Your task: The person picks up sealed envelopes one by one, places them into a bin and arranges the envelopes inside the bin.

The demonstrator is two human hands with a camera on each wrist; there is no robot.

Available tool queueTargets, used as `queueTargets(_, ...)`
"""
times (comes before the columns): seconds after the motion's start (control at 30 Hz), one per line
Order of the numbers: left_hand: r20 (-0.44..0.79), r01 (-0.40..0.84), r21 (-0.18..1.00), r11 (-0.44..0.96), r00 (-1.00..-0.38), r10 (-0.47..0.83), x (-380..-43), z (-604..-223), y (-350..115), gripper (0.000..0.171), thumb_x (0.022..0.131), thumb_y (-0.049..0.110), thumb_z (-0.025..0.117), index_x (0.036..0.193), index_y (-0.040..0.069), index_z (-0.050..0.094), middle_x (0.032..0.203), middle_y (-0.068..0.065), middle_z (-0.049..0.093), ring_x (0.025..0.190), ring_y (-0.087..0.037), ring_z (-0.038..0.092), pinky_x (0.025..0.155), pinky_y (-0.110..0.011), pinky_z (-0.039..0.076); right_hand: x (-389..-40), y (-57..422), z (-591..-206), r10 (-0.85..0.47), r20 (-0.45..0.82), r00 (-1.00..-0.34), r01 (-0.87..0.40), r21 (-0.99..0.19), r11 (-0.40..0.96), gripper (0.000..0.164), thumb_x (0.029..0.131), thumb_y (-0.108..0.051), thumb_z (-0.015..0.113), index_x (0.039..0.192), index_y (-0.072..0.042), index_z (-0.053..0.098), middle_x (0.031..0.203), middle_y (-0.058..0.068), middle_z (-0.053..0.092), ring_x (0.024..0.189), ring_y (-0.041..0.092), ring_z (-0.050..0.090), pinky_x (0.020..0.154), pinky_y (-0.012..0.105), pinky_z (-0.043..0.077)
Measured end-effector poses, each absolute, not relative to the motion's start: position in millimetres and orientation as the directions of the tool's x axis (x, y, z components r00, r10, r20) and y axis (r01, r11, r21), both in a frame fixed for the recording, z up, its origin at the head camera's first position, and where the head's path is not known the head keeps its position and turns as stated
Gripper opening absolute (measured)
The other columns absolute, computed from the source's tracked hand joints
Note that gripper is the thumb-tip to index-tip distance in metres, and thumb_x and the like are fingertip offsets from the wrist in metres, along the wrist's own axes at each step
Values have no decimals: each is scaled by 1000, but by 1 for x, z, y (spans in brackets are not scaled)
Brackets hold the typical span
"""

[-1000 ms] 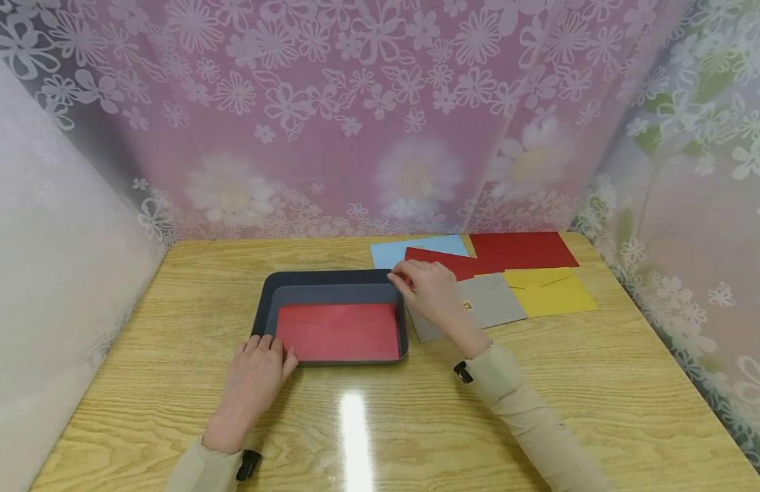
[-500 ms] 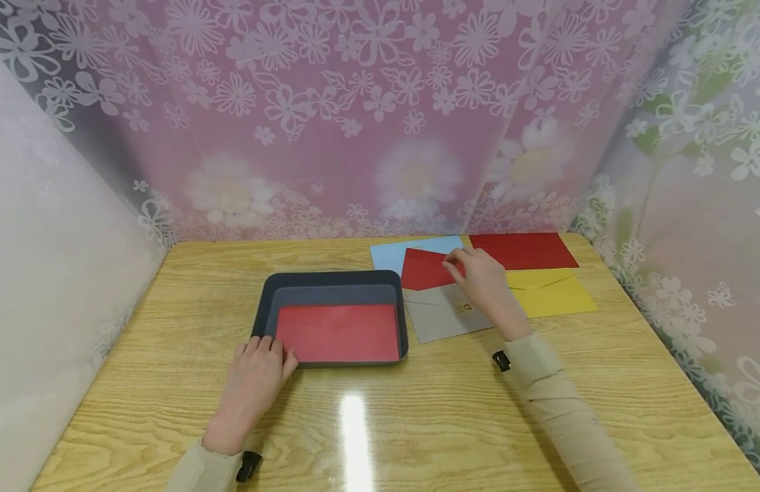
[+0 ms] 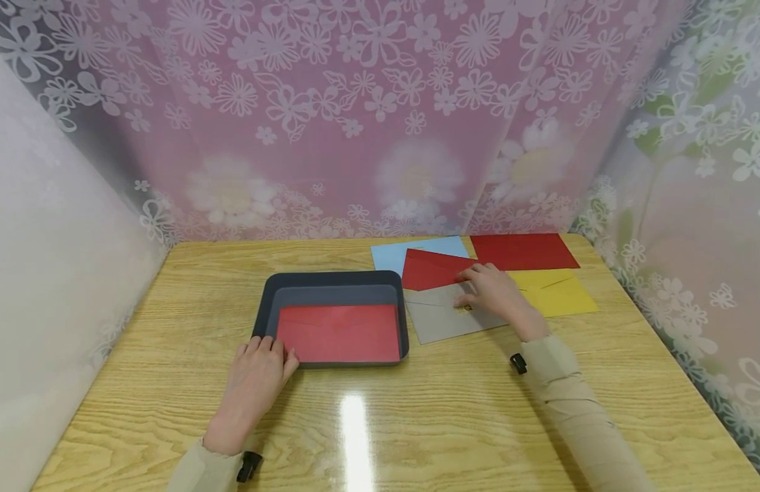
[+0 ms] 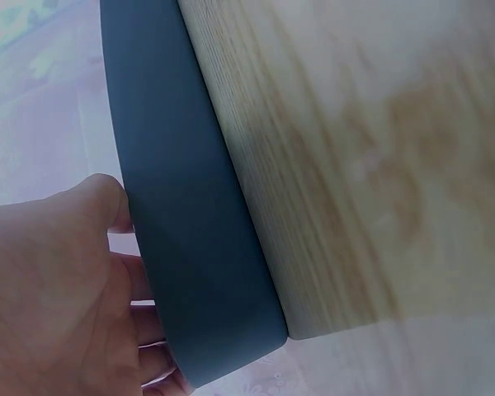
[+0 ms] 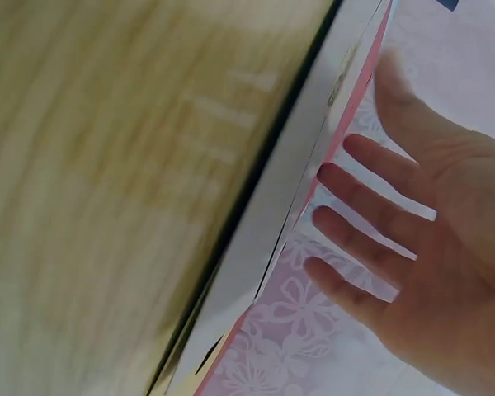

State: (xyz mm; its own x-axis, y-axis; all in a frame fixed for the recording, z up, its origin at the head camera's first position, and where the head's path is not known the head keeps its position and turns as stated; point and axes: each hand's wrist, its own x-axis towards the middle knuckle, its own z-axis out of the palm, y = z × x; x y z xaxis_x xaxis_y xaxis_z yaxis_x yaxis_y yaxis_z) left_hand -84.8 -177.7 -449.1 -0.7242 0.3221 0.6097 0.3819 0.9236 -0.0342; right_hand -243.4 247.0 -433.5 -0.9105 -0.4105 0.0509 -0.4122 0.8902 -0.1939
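Note:
A dark grey rectangular tray (image 3: 337, 279) lies on the table with a red envelope (image 3: 338, 333) flat inside it. My left hand (image 3: 255, 383) holds the tray's near left corner, fingers over the rim, as the left wrist view shows from the side. My right hand (image 3: 492, 292) is over a grey envelope (image 3: 438, 324) with a small gold mark. Its fingertips overlap the edge of another red envelope (image 3: 430, 268), which lies partly over a light blue one (image 3: 386, 255). In the right wrist view the right hand (image 5: 429, 223) has its fingers spread and holds nothing.
To the right lie a yellow envelope (image 3: 561, 292), partly under the grey one, and a dark red envelope (image 3: 524, 251) at the table's back edge. The wooden table (image 3: 417, 424) is bounded by flowered curtains (image 3: 318, 137) behind and at both sides.
My right hand has moved right, from the tray's far right corner across the red envelope to over the grey one. Its fingers, pinched together before, are now spread. The left hand and tray stay put.

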Motion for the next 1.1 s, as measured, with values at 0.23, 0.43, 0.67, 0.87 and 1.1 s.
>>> queueTargets(0.23, 588, 369, -33, 929, -745, 316, -84, -450, -178, 36, 86, 20, 63, 61, 13, 39, 59, 0, 35, 54, -20, 33, 55, -32, 29, -239, 253, -434, -436, -12, -900, -422, -221, 879, 58, 78, -32, 86, 124, -1, 67, 118, 18, 60, 109, 38, 54, 92, 53, 48)
queueTargets(0.43, 594, 368, -35, 929, -740, 316, -85, -454, -179, 36, 88, 22, 62, 61, 14, 39, 58, -1, 36, 54, -21, 34, 54, -34, 31, -241, 254, -435, -440, -19, -898, -425, -225, 877, 54, 77, -33, 86, 111, 1, 62, 106, 16, 58, 100, 33, 53, 89, 50, 47)
queueTargets(0.67, 624, 381, -43, 924, -712, 322, -85, -451, -178, 34, 87, 20, 57, 61, 11, 37, 58, 0, 32, 54, -20, 31, 53, -32, 30, -240, 256, -433, -407, -52, -912, -378, -276, 884, 56, 78, -34, 86, 111, 1, 56, 105, 16, 63, 96, 32, 58, 87, 49, 49)
queueTargets(0.87, 640, 388, -49, 921, -696, 327, -85, -451, -178, 33, 86, 20, 56, 61, 11, 37, 58, 0, 31, 54, -19, 29, 53, -31, 28, -238, 261, -436, -433, 42, -900, -428, -270, 863, 44, 87, -29, 79, 117, -2, 61, 111, 17, 66, 102, 36, 62, 91, 52, 50)
queueTargets(1.1, 633, 386, -52, 921, -701, 329, -85, -450, -178, 33, 86, 20, 56, 61, 11, 37, 59, 1, 31, 54, -19, 30, 53, -31, 28, -237, 261, -440, -427, 228, -875, -477, -254, 841, 22, 97, -25, 68, 108, -8, 62, 95, 8, 65, 87, 27, 58, 78, 43, 47)
